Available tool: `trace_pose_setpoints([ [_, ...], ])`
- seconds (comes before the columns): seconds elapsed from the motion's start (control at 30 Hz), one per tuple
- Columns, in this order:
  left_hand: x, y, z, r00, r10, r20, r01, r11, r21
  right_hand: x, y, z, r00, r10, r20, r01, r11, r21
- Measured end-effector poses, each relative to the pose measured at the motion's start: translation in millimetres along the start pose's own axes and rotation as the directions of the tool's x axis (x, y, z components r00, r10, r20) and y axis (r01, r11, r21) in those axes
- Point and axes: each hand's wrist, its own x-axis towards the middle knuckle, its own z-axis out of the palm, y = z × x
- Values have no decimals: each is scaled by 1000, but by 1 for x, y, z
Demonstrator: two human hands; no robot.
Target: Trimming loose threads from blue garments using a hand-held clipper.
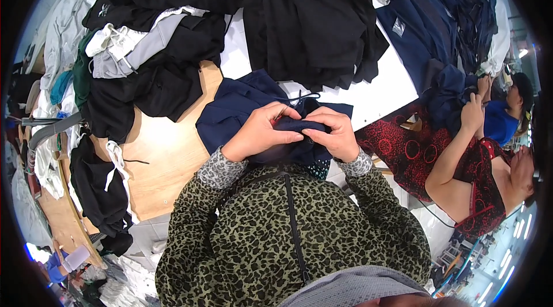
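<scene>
Grey textured cloth (351, 287): closest to me, below both hands; cut off at the frame edge, kind unclear.
Leopard-print jacket (253, 232): mine, just below the hands; its black zip (292, 220) could catch loose fabric if I draw the work in too close.
Left hand (265, 132): narrow, thumb and fingers pinching the cloth.
Right hand (334, 134): narrow too, pinched opposite the left, fingertips near its mate's.
Navy garment (227, 105): held between both hands, most of it bunched beyond and left of the left hand, a flap showing beyond the right.
Rolled edge (302, 125): between my fingertips; uneven pull could twist it, a slack thumb could let it unroll.
Navy drawcord (308, 96): loose, just beyond the fingertips; might get trapped in the fold if I don't watch it.
Dark cloth: my fingers cover part of the edge, stitching too small to tell; a flaw could pass unnoticed.
Black garment stack (311, 19): just beyond both hands; a long tug might disarrange its hem.
Co-worker (504, 117): right of my right hand, handling similar navy cloth (452, 85); matching colours could cause a mix-up.
</scene>
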Motion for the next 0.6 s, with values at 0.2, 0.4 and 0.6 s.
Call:
trace_pose_setpoints([
  [0.2,-6,25,-4,992,94,-89,-75,978,194,-1,0,0,999,0,-36,-3,998,-68],
  [0.4,2,13,19,929,324,-177,-237,891,387,3,-1,6,998,-48,-45,41,988,-146],
  [0.6,12,7,18,948,-297,-117,215,865,-452,0,5,7,982,177,-61,-171,981,89],
])
